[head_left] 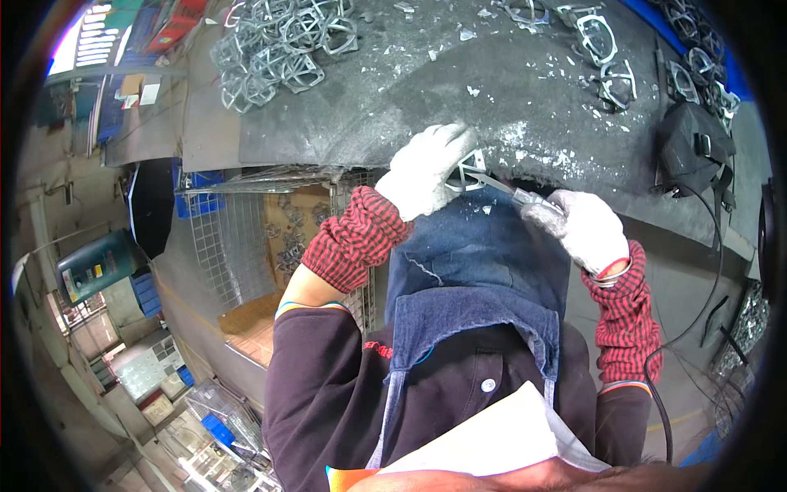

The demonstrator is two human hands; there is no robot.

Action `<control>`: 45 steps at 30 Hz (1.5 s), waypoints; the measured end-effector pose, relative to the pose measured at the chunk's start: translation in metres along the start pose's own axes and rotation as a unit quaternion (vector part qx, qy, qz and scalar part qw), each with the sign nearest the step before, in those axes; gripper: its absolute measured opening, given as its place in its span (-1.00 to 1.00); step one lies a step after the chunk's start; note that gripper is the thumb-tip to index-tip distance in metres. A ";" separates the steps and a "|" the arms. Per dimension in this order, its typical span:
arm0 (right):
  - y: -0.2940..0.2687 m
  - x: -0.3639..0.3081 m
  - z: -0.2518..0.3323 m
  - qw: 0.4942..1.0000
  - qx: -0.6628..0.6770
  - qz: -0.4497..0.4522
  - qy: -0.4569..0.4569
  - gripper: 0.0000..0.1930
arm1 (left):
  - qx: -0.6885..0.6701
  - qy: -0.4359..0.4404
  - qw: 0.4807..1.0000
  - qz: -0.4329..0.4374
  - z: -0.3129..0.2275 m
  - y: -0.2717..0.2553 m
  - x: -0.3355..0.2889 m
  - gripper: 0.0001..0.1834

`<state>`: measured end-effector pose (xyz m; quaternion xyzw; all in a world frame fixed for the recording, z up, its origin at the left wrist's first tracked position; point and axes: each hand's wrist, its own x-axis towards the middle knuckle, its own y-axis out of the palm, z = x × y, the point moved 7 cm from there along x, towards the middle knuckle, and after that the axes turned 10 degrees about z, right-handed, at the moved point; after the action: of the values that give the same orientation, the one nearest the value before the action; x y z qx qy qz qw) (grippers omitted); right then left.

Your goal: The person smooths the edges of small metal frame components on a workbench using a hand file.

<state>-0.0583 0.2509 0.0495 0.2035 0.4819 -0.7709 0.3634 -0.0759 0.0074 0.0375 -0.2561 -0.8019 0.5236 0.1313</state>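
My left hand (428,170), in a white work glove, grips a small silver metal frame (467,170) at the near edge of the grey work surface (369,123). Its fingers are closed over the frame's left side and partly hide it. My right hand (580,225), also gloved in white, is closed round the handle of a knife (525,197). The thin blade points left, its tip at the frame; whether they touch I cannot tell. White flakes and scraps (512,135) lie on the surface just beyond the hands.
A heap of similar frames (283,49) sits at the far left, with a few loose ones (615,82) at the far right. A black pouch (695,148) and a cable (715,287) are on the right. Below left stands a wire basket (225,254) lined with cardboard.
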 end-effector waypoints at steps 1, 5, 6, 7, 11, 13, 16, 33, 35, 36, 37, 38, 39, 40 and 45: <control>-0.002 -0.002 0.002 1.000 -0.001 -0.002 0.002 -0.29 | 0.001 0.002 1.000 0.001 -0.001 0.002 -0.001 -0.16; -0.008 -0.013 0.015 0.999 0.036 -0.020 -0.032 -0.35 | -0.165 -0.038 0.980 -0.102 0.003 -0.002 -0.012 -0.06; -0.011 -0.020 0.019 0.998 0.010 -0.043 -0.035 -0.36 | -0.277 -0.082 0.947 -0.137 0.013 -0.003 -0.019 0.00; -0.012 -0.027 0.021 0.997 -0.021 -0.063 -0.033 -0.38 | -0.272 -0.081 0.947 -0.150 0.014 -0.007 -0.023 0.00; -0.031 -0.058 0.024 0.986 -0.008 -0.121 -0.119 -0.53 | -0.393 -0.124 0.905 -0.107 0.022 -0.009 -0.042 0.11; -0.035 -0.062 0.021 0.985 0.001 -0.122 -0.126 -0.60 | -0.377 -0.090 0.912 -0.134 0.017 -0.020 -0.046 0.13; -0.024 -0.059 0.000 0.978 0.205 -0.020 -0.025 -0.73 | -0.305 -0.063 0.929 -0.200 0.007 -0.037 -0.050 0.10; 0.038 -0.051 0.028 0.918 0.361 0.156 0.053 -0.70 | 0.060 -0.025 0.922 -0.381 -0.025 -0.061 -0.061 -0.08; 0.042 -0.049 0.031 0.930 0.333 0.150 0.047 -0.62 | 0.062 -0.019 0.927 -0.369 -0.029 -0.062 -0.061 -0.08; 0.024 -0.048 0.039 0.987 0.158 0.018 -0.026 -0.57 | 0.047 -0.024 0.936 -0.349 -0.029 -0.060 -0.060 -0.06; 0.012 -0.052 0.051 0.992 -0.033 -0.091 -0.082 -0.52 | 0.026 -0.039 0.946 -0.321 -0.027 -0.057 -0.058 -0.04; 0.011 -0.052 0.045 0.993 -0.016 -0.104 -0.057 -0.45 | 0.031 -0.030 0.944 -0.326 -0.028 -0.057 -0.059 -0.04; 0.007 -0.054 0.045 0.988 -0.004 -0.126 -0.085 -0.45 | -0.009 -0.037 0.946 -0.323 -0.024 -0.057 -0.060 -0.04; 0.003 -0.056 0.043 0.984 -0.030 -0.145 -0.096 -0.45 | -0.044 -0.041 0.948 -0.313 -0.020 -0.055 -0.059 -0.04; -0.005 -0.063 0.045 0.970 -0.099 -0.199 -0.100 -0.50 | 0.006 -0.041 0.953 -0.301 -0.015 -0.053 -0.065 -0.08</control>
<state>-0.0198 0.2355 0.1144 -0.0114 0.5476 -0.7927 0.2677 -0.0291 -0.0334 0.0953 0.0200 -0.8432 0.4748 0.2515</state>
